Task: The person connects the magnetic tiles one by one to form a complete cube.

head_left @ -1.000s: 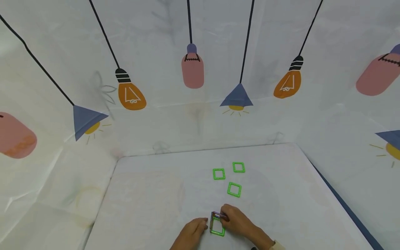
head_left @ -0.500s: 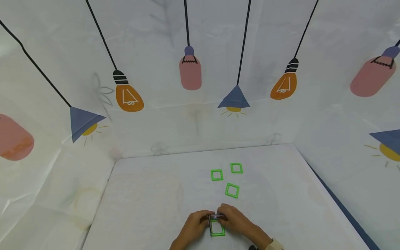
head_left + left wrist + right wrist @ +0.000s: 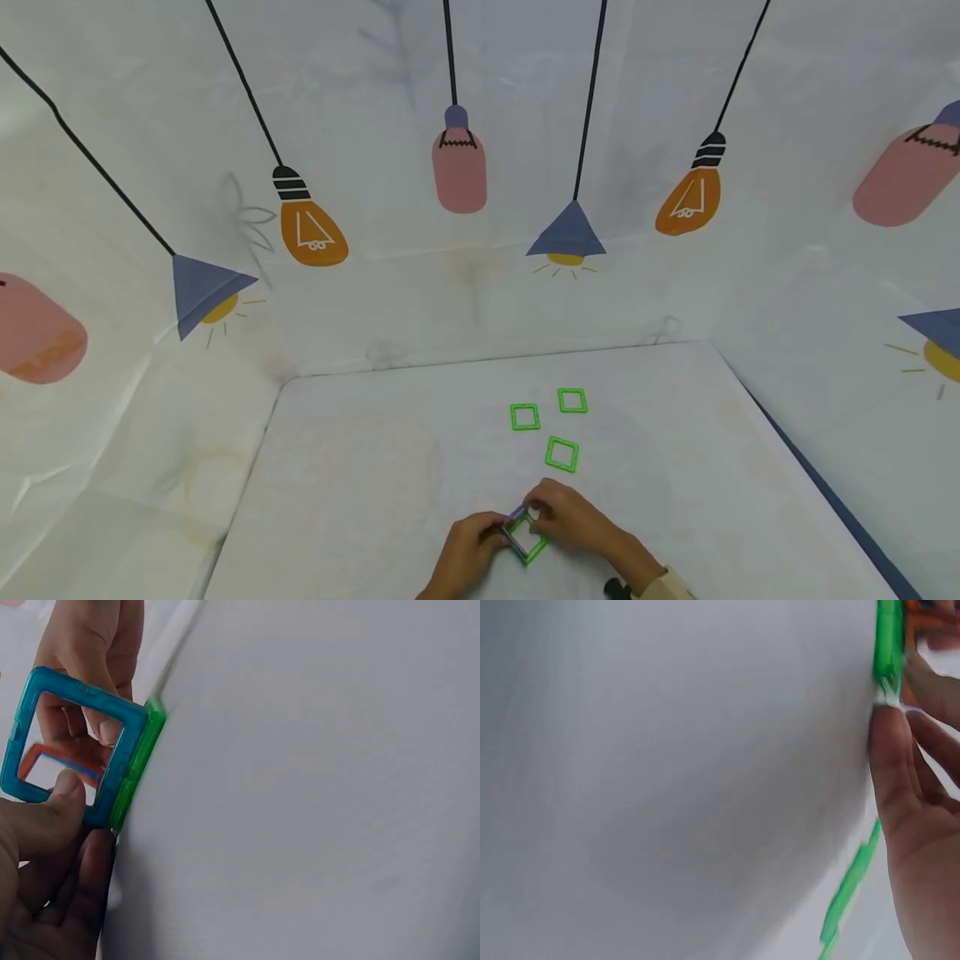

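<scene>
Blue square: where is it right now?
The left hand holds the blue square at the left of the left wrist view, one edge against a green square.

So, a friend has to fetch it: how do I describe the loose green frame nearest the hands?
Find the white tabletop, then the right hand, low in the head view. Just beyond it lies the green frame. Of three lying loose, it is nearest the hand and turned askew, while the far-left frame and far-right frame sit nearly straight.

The right sleeve [image 3: 664, 587] is pale cream.
</scene>
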A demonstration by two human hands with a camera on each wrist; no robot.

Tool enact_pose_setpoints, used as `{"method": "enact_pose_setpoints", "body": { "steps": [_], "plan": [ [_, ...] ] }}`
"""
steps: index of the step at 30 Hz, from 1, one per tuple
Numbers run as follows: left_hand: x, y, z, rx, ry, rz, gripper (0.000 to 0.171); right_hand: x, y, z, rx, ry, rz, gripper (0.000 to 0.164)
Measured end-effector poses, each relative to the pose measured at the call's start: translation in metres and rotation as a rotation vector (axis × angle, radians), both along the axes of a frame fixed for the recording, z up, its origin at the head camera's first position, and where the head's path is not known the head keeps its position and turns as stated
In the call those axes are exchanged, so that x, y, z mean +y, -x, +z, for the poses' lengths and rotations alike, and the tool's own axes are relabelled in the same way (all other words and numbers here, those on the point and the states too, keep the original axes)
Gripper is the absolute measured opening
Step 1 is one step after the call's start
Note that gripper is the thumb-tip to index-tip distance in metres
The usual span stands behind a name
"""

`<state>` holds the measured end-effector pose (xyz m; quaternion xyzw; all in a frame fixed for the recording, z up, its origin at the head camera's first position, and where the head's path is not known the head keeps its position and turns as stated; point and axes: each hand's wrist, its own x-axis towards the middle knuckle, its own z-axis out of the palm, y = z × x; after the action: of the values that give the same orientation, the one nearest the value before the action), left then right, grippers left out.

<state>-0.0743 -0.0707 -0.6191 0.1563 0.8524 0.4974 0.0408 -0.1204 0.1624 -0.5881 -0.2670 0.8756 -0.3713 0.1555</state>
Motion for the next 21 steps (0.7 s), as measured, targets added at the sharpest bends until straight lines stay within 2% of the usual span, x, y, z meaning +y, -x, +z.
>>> {"method": "enact_pose_setpoints", "body": {
  "steps": [3,5,9,11,13,17,19,21],
  "plan": [
    [0.002,-0.005,-0.002,0.006,-0.013,0.040,0.022,0.012,0.003,0.006,-0.006,-0.030,-0.019,0.022],
    [0.004,-0.008,-0.003,0.002,-0.018,0.068,0.023,0.019,0.007,0.010,0.014,-0.055,-0.068,0.019],
    [0.008,-0.013,-0.004,-0.022,-0.027,0.136,0.025,0.030,0.020,0.014,0.112,-0.101,-0.270,0.015],
    [0.012,-0.015,-0.004,-0.039,-0.048,0.168,0.026,0.033,0.028,0.013,0.156,-0.122,-0.383,0.018],
    [0.015,-0.018,-0.004,-0.047,-0.060,0.195,0.026,0.036,0.036,0.011,0.185,-0.162,-0.454,0.028],
    [0.021,-0.023,-0.005,-0.056,-0.076,0.223,0.027,0.040,0.047,0.005,0.177,-0.283,-0.457,0.056],
    [0.023,-0.024,-0.005,-0.031,-0.062,0.235,0.026,0.041,0.051,0.003,0.177,-0.323,-0.427,0.062],
    [0.024,-0.024,-0.006,0.002,-0.044,0.248,0.026,0.041,0.053,0.001,0.176,-0.326,-0.411,0.060]
  ]
}}
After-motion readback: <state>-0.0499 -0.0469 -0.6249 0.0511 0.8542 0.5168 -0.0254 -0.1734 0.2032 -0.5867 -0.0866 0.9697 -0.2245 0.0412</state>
